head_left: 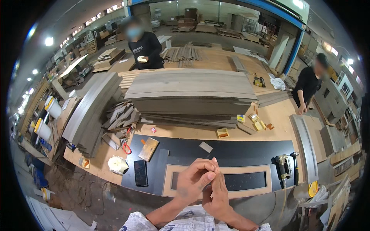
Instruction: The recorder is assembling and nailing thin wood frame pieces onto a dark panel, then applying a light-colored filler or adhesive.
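My left hand [194, 179] and my right hand [217, 192] meet in front of me, fingertips pressed together above a black panel [231, 152] with a light wooden frame [219, 169] laid on it. The left fingers pinch at the right hand's fingertips; whether something small sits between them cannot be made out. A small wooden block [148, 148] and a dark phone [140, 173] lie on the panel to my left. A nail gun [284, 165] rests at the panel's right end.
A tall stack of grey boards [192, 94] fills the bench behind the panel, with offcuts [121, 115] and red pliers [126, 148] at left. Small yellow boxes [254, 121] lie at right. One person stands behind the stack, another at the bench's right end.
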`<state>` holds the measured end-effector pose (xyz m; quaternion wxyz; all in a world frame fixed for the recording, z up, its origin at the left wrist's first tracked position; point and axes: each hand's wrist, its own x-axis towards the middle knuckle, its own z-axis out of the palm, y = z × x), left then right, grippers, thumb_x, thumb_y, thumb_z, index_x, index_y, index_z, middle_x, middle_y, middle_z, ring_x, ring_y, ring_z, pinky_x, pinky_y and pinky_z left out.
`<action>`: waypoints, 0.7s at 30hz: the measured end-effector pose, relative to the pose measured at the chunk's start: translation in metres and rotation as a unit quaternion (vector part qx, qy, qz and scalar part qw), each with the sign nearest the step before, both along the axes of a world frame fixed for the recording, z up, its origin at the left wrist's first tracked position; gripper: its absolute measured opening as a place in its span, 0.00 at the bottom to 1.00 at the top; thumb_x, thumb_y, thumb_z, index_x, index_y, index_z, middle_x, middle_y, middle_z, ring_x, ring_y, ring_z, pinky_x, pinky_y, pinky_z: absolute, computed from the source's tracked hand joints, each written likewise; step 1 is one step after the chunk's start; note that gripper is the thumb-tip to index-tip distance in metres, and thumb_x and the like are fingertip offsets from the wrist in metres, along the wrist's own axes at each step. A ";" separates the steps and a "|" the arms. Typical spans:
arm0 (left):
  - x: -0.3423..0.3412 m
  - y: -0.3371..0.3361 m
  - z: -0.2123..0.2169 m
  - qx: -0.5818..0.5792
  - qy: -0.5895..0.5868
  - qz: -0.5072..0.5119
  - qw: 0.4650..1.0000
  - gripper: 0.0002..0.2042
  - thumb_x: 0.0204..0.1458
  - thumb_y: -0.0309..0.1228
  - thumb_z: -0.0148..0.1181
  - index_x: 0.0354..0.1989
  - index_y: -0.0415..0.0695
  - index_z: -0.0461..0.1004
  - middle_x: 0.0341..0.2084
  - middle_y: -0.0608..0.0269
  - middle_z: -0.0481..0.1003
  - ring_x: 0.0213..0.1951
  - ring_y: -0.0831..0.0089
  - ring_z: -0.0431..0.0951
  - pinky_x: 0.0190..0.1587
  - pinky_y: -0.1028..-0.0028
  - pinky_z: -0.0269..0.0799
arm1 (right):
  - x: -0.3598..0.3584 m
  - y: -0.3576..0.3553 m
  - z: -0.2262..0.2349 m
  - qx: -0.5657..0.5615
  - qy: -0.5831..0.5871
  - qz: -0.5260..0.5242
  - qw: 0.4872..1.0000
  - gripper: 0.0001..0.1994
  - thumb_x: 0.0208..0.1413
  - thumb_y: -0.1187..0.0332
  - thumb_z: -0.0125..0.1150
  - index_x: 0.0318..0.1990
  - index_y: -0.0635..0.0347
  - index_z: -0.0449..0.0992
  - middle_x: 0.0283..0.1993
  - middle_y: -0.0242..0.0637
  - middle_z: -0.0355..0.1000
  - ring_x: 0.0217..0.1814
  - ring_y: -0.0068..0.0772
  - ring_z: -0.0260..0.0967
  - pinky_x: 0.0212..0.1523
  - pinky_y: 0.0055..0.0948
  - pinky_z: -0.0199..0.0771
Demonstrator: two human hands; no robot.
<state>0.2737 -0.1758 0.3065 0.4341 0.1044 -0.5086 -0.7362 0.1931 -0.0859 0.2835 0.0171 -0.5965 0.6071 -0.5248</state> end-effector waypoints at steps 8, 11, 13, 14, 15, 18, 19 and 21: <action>0.007 -0.020 0.005 -0.053 -0.060 -0.067 0.995 0.08 0.62 0.31 0.55 0.40 0.38 0.69 0.38 0.62 0.70 0.37 0.78 0.73 0.42 0.77 0.72 | 0.004 0.007 -0.004 0.064 -0.257 0.162 0.951 0.46 0.42 0.90 0.43 0.73 0.64 0.36 0.73 0.58 0.45 0.74 0.56 0.48 0.69 0.44 0.53; 0.004 -0.025 0.006 -0.009 -0.033 -0.036 0.999 0.07 0.63 0.31 0.54 0.41 0.39 0.68 0.35 0.62 0.71 0.30 0.79 0.72 0.33 0.78 0.71 | -0.007 0.000 0.000 0.019 -0.399 0.243 0.884 0.48 0.46 0.90 0.43 0.74 0.61 0.26 0.77 0.52 0.35 0.79 0.47 0.36 0.72 0.42 0.44; 0.005 -0.033 0.009 -0.020 0.010 -0.018 1.000 0.07 0.62 0.29 0.55 0.41 0.39 0.67 0.34 0.59 0.72 0.30 0.79 0.72 0.31 0.78 0.70 | -0.016 -0.007 0.012 -0.025 -0.483 0.326 0.812 0.48 0.46 0.88 0.44 0.74 0.57 0.26 0.78 0.49 0.32 0.80 0.46 0.33 0.72 0.42 0.43; 0.008 -0.028 0.011 -0.010 0.002 0.002 1.000 0.07 0.62 0.27 0.55 0.42 0.39 0.67 0.34 0.58 0.72 0.29 0.78 0.72 0.30 0.78 0.71 | -0.018 -0.005 0.012 -0.019 -0.508 0.344 0.790 0.50 0.48 0.85 0.47 0.75 0.49 0.27 0.78 0.47 0.32 0.79 0.46 0.35 0.72 0.45 0.44; 0.008 -0.028 0.015 -0.007 -0.002 0.023 1.000 0.07 0.61 0.26 0.56 0.43 0.39 0.66 0.34 0.56 0.73 0.29 0.78 0.72 0.30 0.78 0.71 | -0.020 -0.005 0.012 -0.020 -0.510 0.331 0.793 0.50 0.48 0.85 0.47 0.75 0.49 0.27 0.78 0.47 0.32 0.79 0.46 0.35 0.72 0.45 0.44; 0.004 -0.028 0.016 0.005 -0.004 0.028 1.000 0.11 0.58 0.24 0.59 0.47 0.37 0.66 0.36 0.55 0.74 0.29 0.76 0.73 0.31 0.78 0.71 | -0.022 -0.002 0.014 -0.037 -0.643 0.389 0.659 0.50 0.52 0.78 0.53 0.75 0.39 0.27 0.78 0.49 0.31 0.79 0.46 0.36 0.71 0.47 0.46; 0.003 -0.029 0.016 0.002 -0.021 0.047 0.999 0.13 0.58 0.24 0.59 0.49 0.36 0.66 0.36 0.55 0.74 0.29 0.76 0.74 0.31 0.78 0.72 | -0.023 -0.002 0.013 -0.038 -0.643 0.388 0.660 0.50 0.52 0.78 0.53 0.75 0.39 0.27 0.78 0.49 0.31 0.79 0.46 0.36 0.71 0.47 0.46; 0.000 -0.028 0.016 -0.004 -0.031 0.055 0.998 0.17 0.56 0.26 0.62 0.52 0.36 0.66 0.34 0.57 0.73 0.30 0.75 0.72 0.29 0.77 0.69 | -0.024 -0.001 0.010 -0.041 -0.669 0.391 0.631 0.49 0.53 0.77 0.54 0.75 0.38 0.28 0.78 0.50 0.32 0.79 0.46 0.36 0.70 0.47 0.46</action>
